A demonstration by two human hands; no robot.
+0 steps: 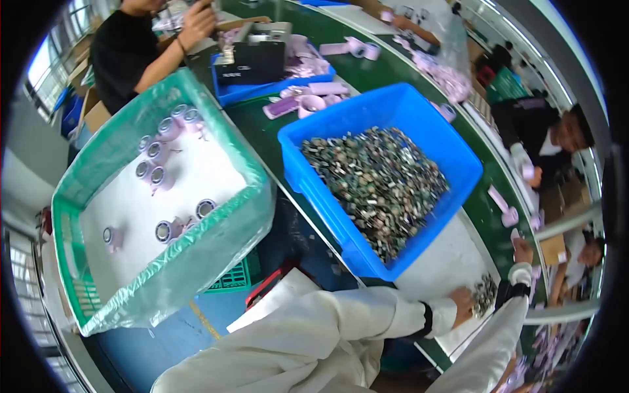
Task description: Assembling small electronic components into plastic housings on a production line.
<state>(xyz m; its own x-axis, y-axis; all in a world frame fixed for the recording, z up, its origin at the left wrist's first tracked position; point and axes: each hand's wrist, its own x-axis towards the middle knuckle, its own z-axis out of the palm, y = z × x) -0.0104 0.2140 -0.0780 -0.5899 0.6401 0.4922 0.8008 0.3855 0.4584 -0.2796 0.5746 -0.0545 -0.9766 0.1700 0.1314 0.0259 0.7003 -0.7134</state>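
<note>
My left hand (463, 305), in a white sleeve with a black cuff, rests at the edge of a small heap of tiny metallic parts (485, 295) on the white work surface (429, 259). Its fingers are too small and turned away to make out. Beyond the heap, my right hand (522, 251) is closed around a small lilac plastic piece (515, 234) above the green belt. A large blue bin (386, 98), filled with small circuit-like parts (377, 183), stands tilted left of both hands. Farther along the belt lies a lilac piece with a handle (504, 208).
On the left a green plastic-lined crate (252, 177) holds several lilac motor-like units (157, 152). A blue tray (229, 96) with a black box (252, 62) and lilac parts sits at the back. Co-workers (124, 56) sit along the green belt (481, 154).
</note>
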